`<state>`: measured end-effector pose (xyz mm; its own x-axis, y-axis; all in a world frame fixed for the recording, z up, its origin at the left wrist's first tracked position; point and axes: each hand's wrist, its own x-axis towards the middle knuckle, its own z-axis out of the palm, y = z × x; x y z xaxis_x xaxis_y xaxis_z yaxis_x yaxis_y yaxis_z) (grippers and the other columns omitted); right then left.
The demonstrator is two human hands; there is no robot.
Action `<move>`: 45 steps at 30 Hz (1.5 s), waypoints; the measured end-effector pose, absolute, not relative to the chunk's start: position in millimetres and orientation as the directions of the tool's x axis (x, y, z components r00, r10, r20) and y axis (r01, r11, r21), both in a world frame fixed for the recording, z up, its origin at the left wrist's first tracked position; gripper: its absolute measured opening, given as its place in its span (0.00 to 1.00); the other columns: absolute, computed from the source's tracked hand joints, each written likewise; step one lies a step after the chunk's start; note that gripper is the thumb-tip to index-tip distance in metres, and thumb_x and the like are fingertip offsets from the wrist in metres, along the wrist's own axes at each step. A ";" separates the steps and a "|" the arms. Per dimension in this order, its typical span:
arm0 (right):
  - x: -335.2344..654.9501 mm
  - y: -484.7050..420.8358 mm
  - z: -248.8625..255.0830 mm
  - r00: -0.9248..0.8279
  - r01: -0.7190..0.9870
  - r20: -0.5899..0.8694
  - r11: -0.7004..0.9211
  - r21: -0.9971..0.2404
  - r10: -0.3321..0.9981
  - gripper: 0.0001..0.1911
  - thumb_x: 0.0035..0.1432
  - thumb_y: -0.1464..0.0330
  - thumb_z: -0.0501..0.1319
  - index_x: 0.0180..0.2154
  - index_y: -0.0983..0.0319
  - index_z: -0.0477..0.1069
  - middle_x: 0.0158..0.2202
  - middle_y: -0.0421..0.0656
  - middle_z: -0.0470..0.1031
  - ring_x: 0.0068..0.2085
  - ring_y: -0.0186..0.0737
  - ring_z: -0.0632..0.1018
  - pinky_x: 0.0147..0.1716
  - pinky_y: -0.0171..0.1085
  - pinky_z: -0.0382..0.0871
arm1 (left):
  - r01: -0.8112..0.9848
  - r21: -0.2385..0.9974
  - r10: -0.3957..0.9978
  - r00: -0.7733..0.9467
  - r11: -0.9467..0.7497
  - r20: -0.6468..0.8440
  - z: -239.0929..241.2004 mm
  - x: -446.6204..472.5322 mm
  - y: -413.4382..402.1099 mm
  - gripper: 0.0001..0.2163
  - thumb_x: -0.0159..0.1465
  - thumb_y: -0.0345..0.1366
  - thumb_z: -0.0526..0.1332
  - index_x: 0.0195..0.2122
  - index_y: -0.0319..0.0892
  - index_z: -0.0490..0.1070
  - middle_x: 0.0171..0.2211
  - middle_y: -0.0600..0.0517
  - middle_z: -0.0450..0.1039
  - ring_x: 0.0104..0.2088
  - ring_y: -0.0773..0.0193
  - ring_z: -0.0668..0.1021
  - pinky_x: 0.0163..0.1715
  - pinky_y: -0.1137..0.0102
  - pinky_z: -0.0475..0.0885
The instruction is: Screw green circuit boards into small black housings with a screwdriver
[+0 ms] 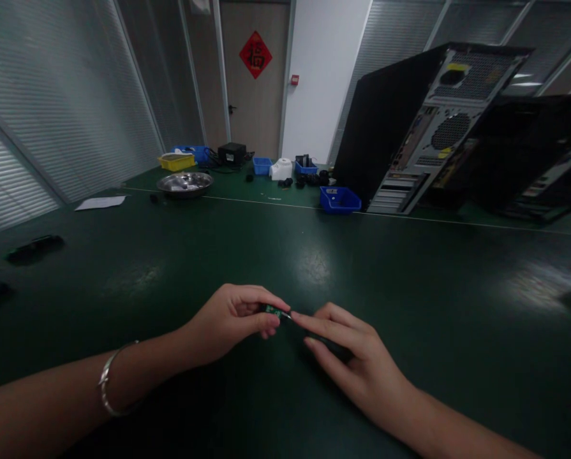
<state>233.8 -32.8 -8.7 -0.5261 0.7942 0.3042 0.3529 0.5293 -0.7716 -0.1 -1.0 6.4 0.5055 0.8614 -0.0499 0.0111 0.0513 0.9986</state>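
Observation:
My left hand (pixel 235 319) rests on the dark green table (pixel 314 255), its thumb and fingers pinched on a small green circuit board (pixel 274 311). A silver bracelet (pixel 107 382) sits on that wrist. My right hand (pixel 349 357) lies low over the table just right of the board, fingers stretched out, the index fingertip touching the board's right end. Nothing else shows in the right hand; whatever lies under its palm is hidden.
At the back stand a steel bowl (pixel 184 183), a yellow bin (pixel 177 162), several blue bins (pixel 340 199), a black box (pixel 232 153) and a white device (pixel 281 169). An open computer tower (pixel 429 127) stands back right. Paper (pixel 99 203) and dark objects (pixel 34 248) lie left.

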 end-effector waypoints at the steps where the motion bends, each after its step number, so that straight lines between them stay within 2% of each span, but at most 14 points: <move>1: 233.6 -32.8 -8.8 -0.524 0.353 0.306 0.529 -0.772 0.795 0.21 0.67 0.72 0.56 0.59 0.54 0.69 0.37 0.43 0.70 0.35 0.37 0.73 0.32 0.36 0.68 | 0.015 0.998 0.861 0.506 0.058 -0.058 6.7 -0.1 -1.2 0.08 0.58 0.29 0.67 0.39 0.39 0.81 0.33 0.50 0.76 0.28 0.66 0.76 0.31 0.71 0.73; 16: 232.3 -34.7 -6.2 -0.521 0.316 0.330 0.537 -0.782 0.787 0.20 0.66 0.73 0.57 0.58 0.54 0.70 0.36 0.43 0.70 0.35 0.37 0.73 0.32 0.36 0.68 | -0.001 0.989 0.832 0.542 0.146 -0.122 6.9 -2.4 0.7 0.09 0.57 0.33 0.68 0.39 0.39 0.81 0.28 0.51 0.77 0.28 0.65 0.77 0.31 0.70 0.71; 23: 232.1 -34.8 -9.9 -0.528 0.312 0.337 0.547 -0.777 0.780 0.20 0.66 0.73 0.57 0.57 0.54 0.70 0.36 0.42 0.70 0.36 0.38 0.74 0.34 0.37 0.69 | 0.020 1.000 0.849 0.528 -0.019 0.005 8.0 -0.9 -4.0 0.08 0.58 0.30 0.67 0.39 0.39 0.82 0.37 0.48 0.76 0.30 0.65 0.76 0.31 0.71 0.72; 31: 232.2 -35.4 -6.6 -0.522 0.302 0.337 0.539 -0.786 0.784 0.20 0.66 0.73 0.57 0.58 0.54 0.70 0.36 0.43 0.70 0.35 0.38 0.73 0.33 0.37 0.67 | -0.019 0.999 0.842 0.539 0.042 -0.026 5.7 -1.3 -1.0 0.08 0.59 0.31 0.66 0.40 0.41 0.81 0.33 0.51 0.76 0.30 0.66 0.76 0.32 0.71 0.72; 36: 232.2 -35.5 -8.3 -0.525 0.328 0.317 0.532 -0.781 0.790 0.20 0.66 0.72 0.57 0.57 0.55 0.70 0.37 0.43 0.70 0.35 0.38 0.73 0.32 0.37 0.67 | -0.007 1.000 0.861 0.509 0.015 -0.009 4.2 0.8 -2.6 0.09 0.58 0.29 0.67 0.41 0.39 0.79 0.35 0.50 0.76 0.30 0.66 0.76 0.33 0.69 0.72; 41: 232.1 -35.3 -8.4 -0.537 0.287 0.315 0.521 -0.804 0.782 0.20 0.66 0.72 0.57 0.57 0.55 0.70 0.37 0.43 0.71 0.36 0.38 0.74 0.33 0.37 0.68 | -0.118 0.985 0.844 0.535 0.130 -0.047 4.0 1.2 -3.3 0.10 0.57 0.29 0.69 0.41 0.38 0.74 0.37 0.50 0.76 0.31 0.66 0.76 0.32 0.69 0.71; 45: 232.3 -34.4 -7.3 -0.516 0.290 0.315 0.508 -0.811 0.797 0.19 0.66 0.73 0.57 0.56 0.56 0.71 0.37 0.44 0.71 0.36 0.38 0.74 0.33 0.38 0.67 | -0.162 0.978 0.869 0.495 0.129 -0.033 1.5 -1.9 2.9 0.09 0.56 0.27 0.70 0.37 0.38 0.73 0.35 0.51 0.75 0.34 0.66 0.75 0.34 0.70 0.69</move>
<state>232.3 -34.4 -7.3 -0.5163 0.7965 0.3146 0.2898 0.5082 -0.8110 -1.9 2.9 1.5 0.4946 0.8685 -0.0326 -0.1625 0.1292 0.9782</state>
